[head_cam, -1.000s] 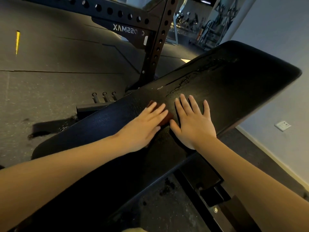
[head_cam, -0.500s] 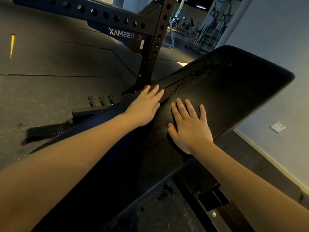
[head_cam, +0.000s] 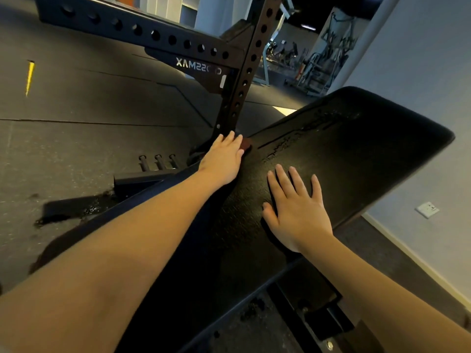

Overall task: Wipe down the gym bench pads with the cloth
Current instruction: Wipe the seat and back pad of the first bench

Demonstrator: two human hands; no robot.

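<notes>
Here, the reddish-brown cloth (head_cam: 246, 147) lies at the 9 o'clock edge of the black padded surface (head_cam: 356, 154). It is mostly hidden, with only a corner showing at 1 o'clock from the left hand (head_cam: 221, 161). That hand presses flat on it, fingers straight and close together. The right hand (head_cam: 297, 212), at 4 o'clock from the left and apart from it, rests palm-down on the surface with fingers spread, holding nothing. A cracked seam (head_cam: 293, 142) runs at 12 o'clock from the right hand. The perforated rack upright (head_cam: 244, 80) rises at 12 o'clock, just beyond the left fingertips. A wall socket (head_cam: 427, 209) sits at 3 o'clock.
</notes>
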